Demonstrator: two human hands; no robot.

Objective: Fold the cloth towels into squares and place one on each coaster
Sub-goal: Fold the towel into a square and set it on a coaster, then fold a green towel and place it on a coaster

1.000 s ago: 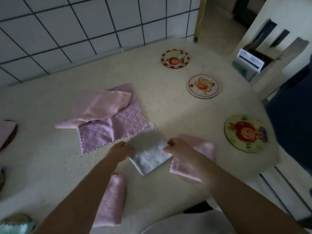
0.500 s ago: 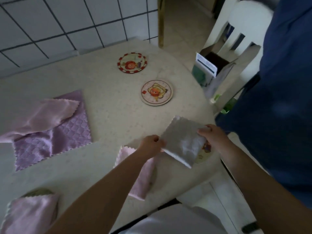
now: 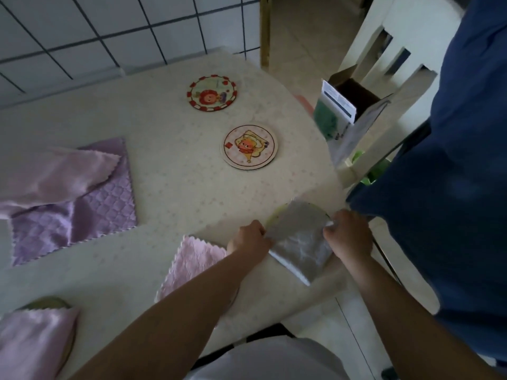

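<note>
A: Both hands are on the white towel (image 3: 299, 242) now, folded into a square. The left hand (image 3: 251, 238) pinches its left edge and the right hand (image 3: 347, 237) grips the right edge, fingers curled round the cloth.

B: And it's sitting over the yellow-rimmed coaster (image 3: 274, 215) at the counter (image 3: 170, 187) edge. To do this well, I'd say lower it flat, keep the layers pinched so the fold doesn't spring open, centre it, then let go with both hands together.

A: Agreed. Two coasters further back are bare: the red-rimmed coaster (image 3: 211, 93) and the pale coaster (image 3: 249, 146).

B: What can't we see?

A: Almost all of that near coaster is hidden under the towel, so I can't judge the centring. The fingertips are tucked out of sight. A pink towel (image 3: 192, 259) lies partly under the left forearm, and the picture is dim and soft.
</note>
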